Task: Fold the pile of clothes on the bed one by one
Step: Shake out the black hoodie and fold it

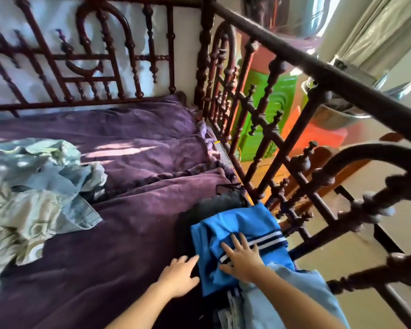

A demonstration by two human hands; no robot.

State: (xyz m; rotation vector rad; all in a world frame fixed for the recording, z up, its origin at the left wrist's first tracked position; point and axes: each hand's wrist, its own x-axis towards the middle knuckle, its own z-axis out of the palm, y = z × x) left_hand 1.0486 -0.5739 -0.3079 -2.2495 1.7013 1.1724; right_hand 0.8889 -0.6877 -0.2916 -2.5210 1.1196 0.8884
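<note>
Clothes lie in two places on the bed. One loose pile (33, 186) sits at the left side of the purple bedspread (140, 162), well apart from the hands. Two fabrics can be told in it — a pale blue denim-like shirt (64, 176) on top and a greenish-beige patterned cloth (14, 224) below — and how many more pieces it holds cannot be told. One folded blue garment (226, 226) lies at the right edge of the bed, just beside the dark wooden rail (294, 162) of turned spindles. It rests on a dark garment (214, 203) whose edge shows beyond it. One band of white and navy stripes (271, 241) runs across the blue garment.

Both hands are at that garment. The right hand (241, 257) lies flat on top of it, fingers straight and spread, fingertips reaching the striped band. The left hand (179, 276) is flat too, fingers straight and close together, their tips touching the garment's left edge. Neither hand grips anything.

Near the bottom, under the right forearm, is a light blue cloth (290, 295) with a second striped piece (234, 295) beside it. Beyond the rail stands one green object (271, 103)
</note>
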